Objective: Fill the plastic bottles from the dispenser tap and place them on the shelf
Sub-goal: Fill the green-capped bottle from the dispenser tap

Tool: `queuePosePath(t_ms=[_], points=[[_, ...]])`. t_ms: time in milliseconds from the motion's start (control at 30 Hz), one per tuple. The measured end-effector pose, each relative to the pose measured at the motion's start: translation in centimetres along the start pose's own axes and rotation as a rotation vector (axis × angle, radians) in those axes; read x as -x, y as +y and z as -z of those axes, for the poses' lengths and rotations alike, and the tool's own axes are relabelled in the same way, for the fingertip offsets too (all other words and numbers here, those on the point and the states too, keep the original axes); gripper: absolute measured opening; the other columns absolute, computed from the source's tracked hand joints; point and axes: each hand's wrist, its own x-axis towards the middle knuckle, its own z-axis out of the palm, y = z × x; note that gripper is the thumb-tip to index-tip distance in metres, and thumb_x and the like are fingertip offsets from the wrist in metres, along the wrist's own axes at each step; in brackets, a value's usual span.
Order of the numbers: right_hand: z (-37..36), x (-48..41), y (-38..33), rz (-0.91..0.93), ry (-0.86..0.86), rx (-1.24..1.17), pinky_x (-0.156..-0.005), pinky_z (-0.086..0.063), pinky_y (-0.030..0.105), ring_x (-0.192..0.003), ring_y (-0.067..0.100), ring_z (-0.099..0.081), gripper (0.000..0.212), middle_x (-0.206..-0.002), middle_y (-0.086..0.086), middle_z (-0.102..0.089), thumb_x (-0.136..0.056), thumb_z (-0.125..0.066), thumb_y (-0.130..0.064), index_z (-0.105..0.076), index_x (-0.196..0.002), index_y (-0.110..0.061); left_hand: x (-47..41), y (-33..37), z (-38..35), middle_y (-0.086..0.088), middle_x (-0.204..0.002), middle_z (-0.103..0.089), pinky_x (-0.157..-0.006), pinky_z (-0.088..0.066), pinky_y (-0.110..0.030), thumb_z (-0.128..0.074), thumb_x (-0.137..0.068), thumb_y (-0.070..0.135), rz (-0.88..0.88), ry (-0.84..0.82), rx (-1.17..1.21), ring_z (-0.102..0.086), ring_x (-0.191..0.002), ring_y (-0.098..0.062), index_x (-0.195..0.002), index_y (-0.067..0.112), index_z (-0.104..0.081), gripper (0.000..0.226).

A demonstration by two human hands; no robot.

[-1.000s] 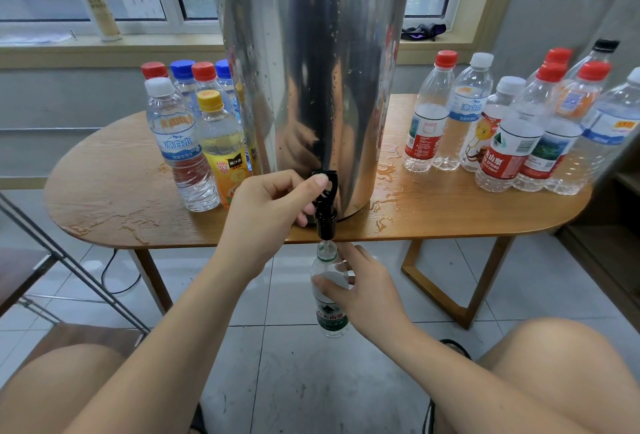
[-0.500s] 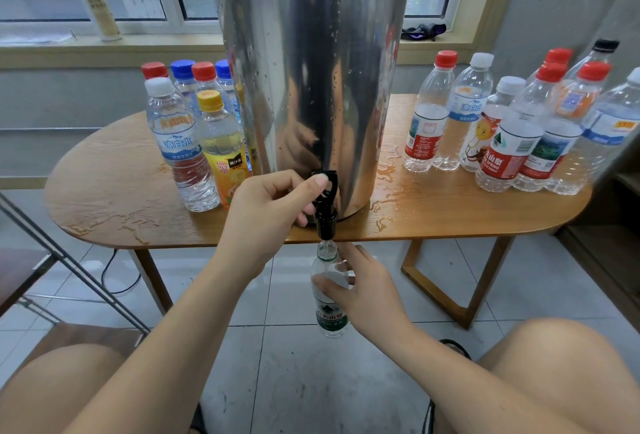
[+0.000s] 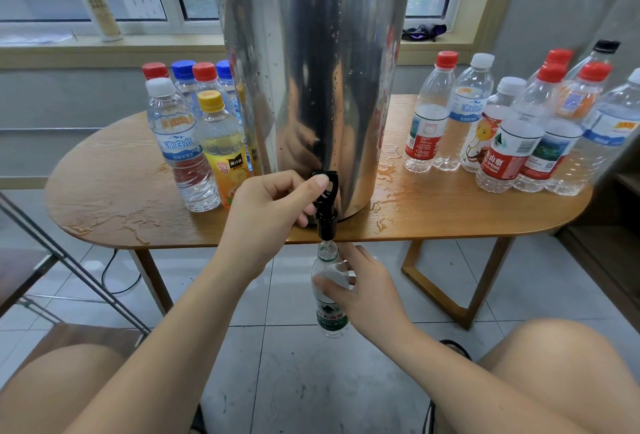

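Observation:
A tall steel dispenser (image 3: 311, 87) stands on the wooden table (image 3: 114, 198), its black tap (image 3: 326, 206) hanging over the front edge. My left hand (image 3: 266, 212) grips the tap lever, thumb on top. Below the spout my right hand (image 3: 360, 290) holds an uncapped clear bottle with a green label (image 3: 329, 316) upright, its mouth right under the tap. Capped bottles stand in a group on the left (image 3: 187, 142) and a larger group on the right (image 3: 502, 135).
Water is spilled on the tabletop around the dispenser's base (image 3: 398, 191). A metal frame (image 3: 69, 260) slants at the left, a wooden shelf unit (image 3: 609, 250) sits at the right edge. My knees are at both lower corners above a tiled floor.

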Motion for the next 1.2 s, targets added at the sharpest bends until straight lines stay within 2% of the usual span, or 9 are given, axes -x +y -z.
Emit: queuePosePath(t_ms=[1200], points=[[-0.3,-0.12,0.58,0.01,0.01,-0.03,-0.093,-0.059,0.04,-0.111,-0.001,-0.061,0.049,-0.119,-0.026,-0.062,-0.093,-0.075,-0.056,-0.055,-0.138,-0.05,0.05,-0.01,0.0,-0.01,-0.067,-0.069,-0.067,-0.045,-0.028,-0.075,-0.101,0.045,-0.007,-0.004,0.014,-0.061,-0.065,-0.013,-0.075,0.01,-0.075,0.043]])
